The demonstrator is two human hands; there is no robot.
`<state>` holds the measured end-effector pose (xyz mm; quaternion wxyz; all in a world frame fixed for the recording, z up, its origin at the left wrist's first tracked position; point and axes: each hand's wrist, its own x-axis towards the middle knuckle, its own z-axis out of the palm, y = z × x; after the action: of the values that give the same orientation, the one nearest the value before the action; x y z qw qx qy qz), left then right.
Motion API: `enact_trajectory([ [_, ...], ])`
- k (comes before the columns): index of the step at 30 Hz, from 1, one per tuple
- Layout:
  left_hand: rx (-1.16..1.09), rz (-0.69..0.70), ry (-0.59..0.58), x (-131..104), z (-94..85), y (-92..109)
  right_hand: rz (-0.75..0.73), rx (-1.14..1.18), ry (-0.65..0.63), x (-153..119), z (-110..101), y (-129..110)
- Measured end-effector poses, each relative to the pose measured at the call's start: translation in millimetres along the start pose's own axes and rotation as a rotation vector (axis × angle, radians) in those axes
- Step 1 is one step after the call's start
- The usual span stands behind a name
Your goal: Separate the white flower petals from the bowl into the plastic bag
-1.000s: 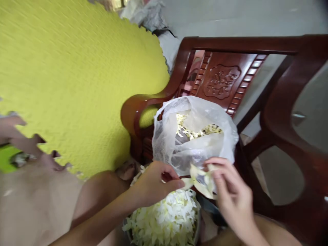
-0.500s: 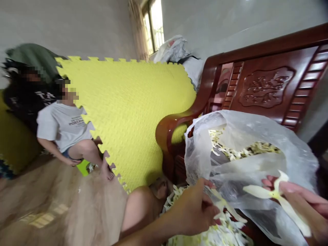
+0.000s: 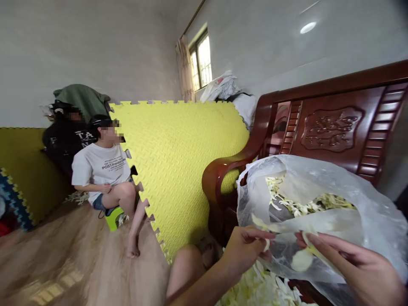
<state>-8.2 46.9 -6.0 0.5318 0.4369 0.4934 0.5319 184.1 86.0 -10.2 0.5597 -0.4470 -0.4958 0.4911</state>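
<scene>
My left hand [image 3: 245, 250] pinches a pale flower [image 3: 259, 222] between thumb and fingertips, a thin part of it reaching toward the other hand. Close by on the right, my right hand [image 3: 353, 257] is closed on a second cream-white flower [image 3: 302, 260], whose broad petal hangs down. Both hands are in front of a large translucent plastic bag [image 3: 379, 212], its mouth open. Loose flowers [image 3: 299, 208] in white and yellowish green lie inside it. Under my left forearm spreads a heap of cut flowers [image 3: 261, 284], partly hidden by the arm.
A carved wooden bench [image 3: 219, 170] stands behind the bag. Yellow interlocking foam mats [image 3: 178, 144] form an upright barrier. On the left, a person in a white shirt [image 3: 103, 170] sits on a green stool [image 3: 112, 219], with another person in black [image 3: 63, 140] behind.
My hands have come closer together, the right one moving left with its flower now turned differently. The camera view has shifted, showing more wall. The seated person's arm has risen to the lap.
</scene>
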Motion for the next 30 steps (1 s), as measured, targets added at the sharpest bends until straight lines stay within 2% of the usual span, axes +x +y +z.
enact_trajectory([
  [2,0.069,0.082,0.019,2,0.8,1,0.083,-0.014,-0.117,7,12,-11],
  [6,0.177,0.231,-0.009,5,-0.5,6,0.071,0.102,-0.226,11,35,-18],
  [9,0.166,0.234,-0.056,6,-1.9,12,0.144,0.181,-0.252,5,44,-13],
  [12,0.295,0.289,-0.111,4,-1.2,15,0.159,0.177,-0.254,-1,47,-8],
  [14,0.351,0.293,-0.098,3,-0.3,14,0.137,0.167,-0.244,-3,47,-6],
  [17,0.32,0.228,-0.052,4,-0.7,11,0.104,0.144,-0.185,-4,47,-7],
  [19,0.348,0.208,-0.062,6,-2.2,11,0.002,0.051,-0.153,-3,47,-8],
  [23,0.417,0.234,-0.118,10,-3.2,12,-0.333,-0.178,-0.124,-3,47,-10],
  [27,0.343,0.193,-0.233,8,1.5,13,-0.421,-0.275,-0.1,-3,41,-7],
  [30,0.281,0.154,-0.159,8,4.1,14,-0.515,-0.403,-0.06,-2,34,-3],
])
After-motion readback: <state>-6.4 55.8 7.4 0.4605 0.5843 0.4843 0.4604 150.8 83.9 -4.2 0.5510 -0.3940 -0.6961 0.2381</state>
